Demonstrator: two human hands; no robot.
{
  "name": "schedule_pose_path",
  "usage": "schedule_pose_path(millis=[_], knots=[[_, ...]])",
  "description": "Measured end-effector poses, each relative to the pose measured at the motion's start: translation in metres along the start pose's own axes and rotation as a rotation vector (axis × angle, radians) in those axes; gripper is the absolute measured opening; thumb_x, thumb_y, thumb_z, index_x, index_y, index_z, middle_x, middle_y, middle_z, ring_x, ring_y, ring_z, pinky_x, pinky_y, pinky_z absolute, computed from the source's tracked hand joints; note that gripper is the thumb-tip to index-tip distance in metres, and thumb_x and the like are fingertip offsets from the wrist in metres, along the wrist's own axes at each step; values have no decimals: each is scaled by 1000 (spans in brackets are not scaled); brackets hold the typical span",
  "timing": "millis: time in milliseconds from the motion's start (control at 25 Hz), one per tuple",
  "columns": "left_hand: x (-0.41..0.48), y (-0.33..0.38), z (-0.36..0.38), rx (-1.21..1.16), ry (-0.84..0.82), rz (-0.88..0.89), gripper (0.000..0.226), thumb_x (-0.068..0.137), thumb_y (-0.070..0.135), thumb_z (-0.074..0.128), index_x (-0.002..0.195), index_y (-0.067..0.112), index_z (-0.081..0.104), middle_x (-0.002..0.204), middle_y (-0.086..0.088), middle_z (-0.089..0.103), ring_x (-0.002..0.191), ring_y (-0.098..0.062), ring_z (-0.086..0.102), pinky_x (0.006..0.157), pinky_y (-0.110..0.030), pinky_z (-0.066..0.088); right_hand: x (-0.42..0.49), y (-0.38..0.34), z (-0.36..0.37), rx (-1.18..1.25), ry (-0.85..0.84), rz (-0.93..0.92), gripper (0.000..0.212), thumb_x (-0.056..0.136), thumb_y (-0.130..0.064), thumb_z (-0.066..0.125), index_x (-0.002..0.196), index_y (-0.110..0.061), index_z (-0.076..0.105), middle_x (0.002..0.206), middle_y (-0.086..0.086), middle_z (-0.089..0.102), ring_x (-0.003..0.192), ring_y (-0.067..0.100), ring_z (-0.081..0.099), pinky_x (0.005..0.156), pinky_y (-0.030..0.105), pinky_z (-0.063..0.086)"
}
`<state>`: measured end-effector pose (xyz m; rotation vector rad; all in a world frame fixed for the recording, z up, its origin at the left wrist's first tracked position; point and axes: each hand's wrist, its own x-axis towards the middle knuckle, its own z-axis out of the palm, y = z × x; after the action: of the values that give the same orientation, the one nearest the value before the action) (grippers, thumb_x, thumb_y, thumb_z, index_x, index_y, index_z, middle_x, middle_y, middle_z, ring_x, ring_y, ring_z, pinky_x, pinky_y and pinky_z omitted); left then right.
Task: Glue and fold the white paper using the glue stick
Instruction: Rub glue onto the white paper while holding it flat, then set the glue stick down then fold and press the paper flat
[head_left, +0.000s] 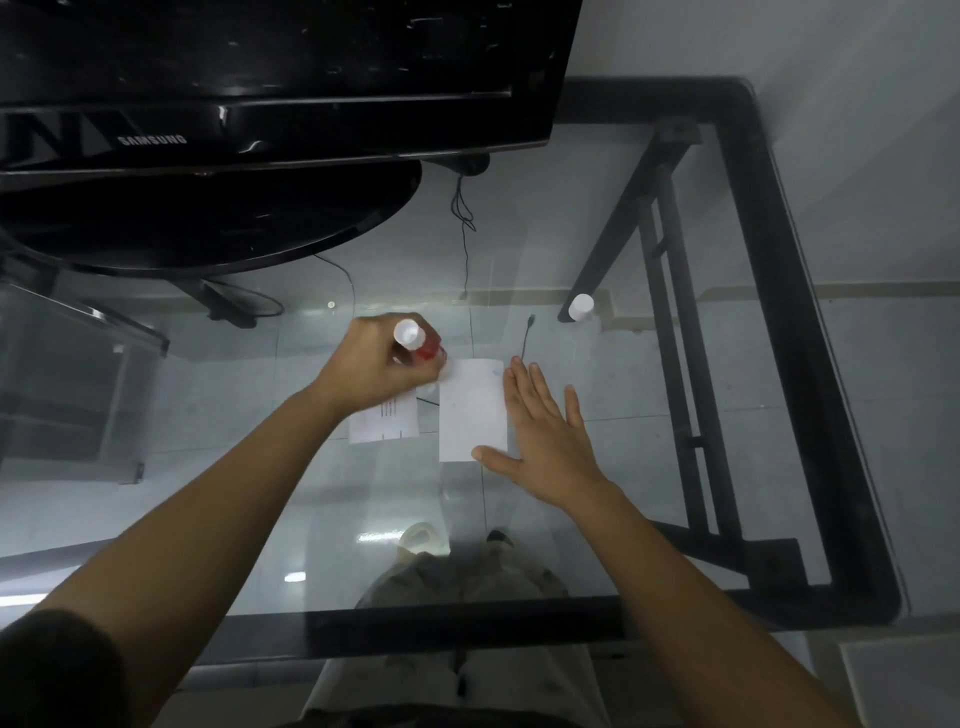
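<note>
A white paper (470, 410) lies flat on the glass table (675, 467), folded into a tall rectangle. My right hand (545, 436) rests flat with spread fingers along the paper's right edge, thumb touching its lower right corner. My left hand (374, 364) grips a glue stick (418, 343) with a red body and white end, tilted, its lower end at the paper's upper left corner. A second smaller paper (387, 421) with printed marks lies left of the first, partly under my left wrist. A white cap (580, 306) stands farther back on the right.
A black Samsung monitor (260, 78) on a round base (208, 218) fills the back left. Thin black cables (525, 338) trail over the glass behind the paper. The table's black frame (810, 364) runs along the right and front edges. My legs show through the glass.
</note>
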<state>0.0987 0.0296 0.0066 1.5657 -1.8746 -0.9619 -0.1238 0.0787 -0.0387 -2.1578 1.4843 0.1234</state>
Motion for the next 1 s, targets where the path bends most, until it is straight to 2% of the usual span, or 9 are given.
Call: schedule_pose_path(millis=[80, 200, 240, 320, 440, 560, 680, 800, 1000], knots=[[2, -2, -1, -348, 79, -194, 12, 77, 21, 72, 86, 25, 67, 81, 13, 69, 75, -4, 63, 66, -14, 50, 0, 0, -1, 13, 0, 6, 95, 81, -67, 39, 142, -19, -17, 154, -2, -18, 137, 12, -23, 106, 42, -19], [2, 6, 12, -1208, 151, -489, 13, 83, 6, 59, 92, 11, 67, 88, -5, 67, 74, -11, 65, 66, -16, 53, 0, -1, -2, 43, 11, 18, 96, 81, -66, 42, 142, -19, -14, 155, -2, -16, 139, 13, -19, 107, 41, -18], [3, 8, 18, -1407, 187, -582, 14, 85, 5, 55, 92, 6, 67, 87, -10, 68, 73, -15, 67, 65, -18, 54, 0, -1, -2, 50, 13, 21, 96, 81, -66, 43, 143, -19, -14, 155, -3, -16, 139, 13, -18, 107, 41, -18], [8, 14, 26, -1577, 232, -743, 14, 86, 9, 56, 94, 1, 63, 82, -16, 71, 75, -21, 70, 63, -22, 57, -1, -1, -2, 56, 7, 23, 96, 81, -66, 43, 143, -20, -14, 155, -3, -16, 139, 13, -18, 107, 41, -17], [26, 23, 31, -1374, 150, -756, 23, 84, 20, 63, 103, 8, 60, 88, -6, 74, 84, -18, 68, 63, -24, 55, 1, -1, -3, 27, -9, 20, 95, 81, -67, 41, 142, -21, -17, 154, -3, -18, 139, 13, -20, 106, 42, -18], [51, 32, 32, -752, 17, -499, 33, 81, 16, 67, 112, 16, 57, 101, 0, 66, 90, -12, 63, 70, -18, 47, 2, -1, -4, -1, -34, 24, 95, 81, -67, 39, 141, -20, -17, 154, -2, -20, 139, 16, -20, 107, 43, -17], [71, 38, 36, -195, -8, -195, 35, 78, 18, 72, 107, 18, 53, 106, 1, 61, 86, -10, 61, 72, -15, 42, 2, -1, -5, -14, -42, 17, 95, 82, -67, 39, 142, -18, -16, 154, -1, -19, 140, 18, -19, 109, 46, -13], [82, 37, 44, -24, -46, -24, 33, 77, 17, 73, 97, 22, 46, 107, -6, 63, 91, -20, 61, 76, -25, 43, 1, -2, -6, -7, -45, 15, 94, 82, -65, 40, 142, -18, -15, 155, 0, -19, 140, 17, -19, 109, 46, -13], [92, 31, 53, 16, -59, -36, 38, 79, 20, 72, 107, 17, 47, 117, -9, 61, 94, -19, 56, 79, -28, 41, 1, -2, -9, -5, -57, 18, 94, 82, -65, 41, 142, -18, -14, 155, 0, -19, 140, 18, -19, 109, 46, -12]])
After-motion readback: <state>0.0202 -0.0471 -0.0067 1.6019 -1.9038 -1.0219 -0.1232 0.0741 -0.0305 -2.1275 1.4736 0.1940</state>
